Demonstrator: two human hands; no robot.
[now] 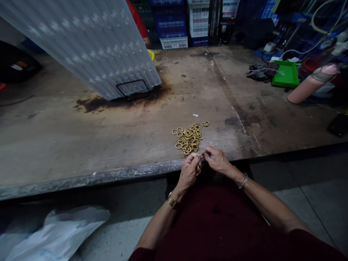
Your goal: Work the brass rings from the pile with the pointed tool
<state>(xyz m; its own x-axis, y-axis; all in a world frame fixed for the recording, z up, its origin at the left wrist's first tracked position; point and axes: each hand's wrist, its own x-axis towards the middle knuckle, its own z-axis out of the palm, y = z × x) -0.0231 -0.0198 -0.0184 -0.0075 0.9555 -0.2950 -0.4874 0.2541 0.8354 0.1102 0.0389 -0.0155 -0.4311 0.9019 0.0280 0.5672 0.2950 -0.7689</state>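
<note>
1. The fingers (195,156) of the left hand (189,172) are curled and pinched shut on a small brass ring (201,155) at the near edge of the surface (81,145).
2. The right hand (217,160) meets it from the other side, fingers closed on the same ring, the two hands touching at their tips.
3. A pile of brass rings (189,139) lies on the surface just beyond the hands; a few loose rings (205,124) sit near its far side.
4. A gold watch (171,200) is on the left wrist, a silver bangle (243,181) on the right.
5. A ribbed translucent sheet (89,43) slants over the surface's far left, above a dark stain (95,103).
6. A green tray (286,74) lies far right.
</note>
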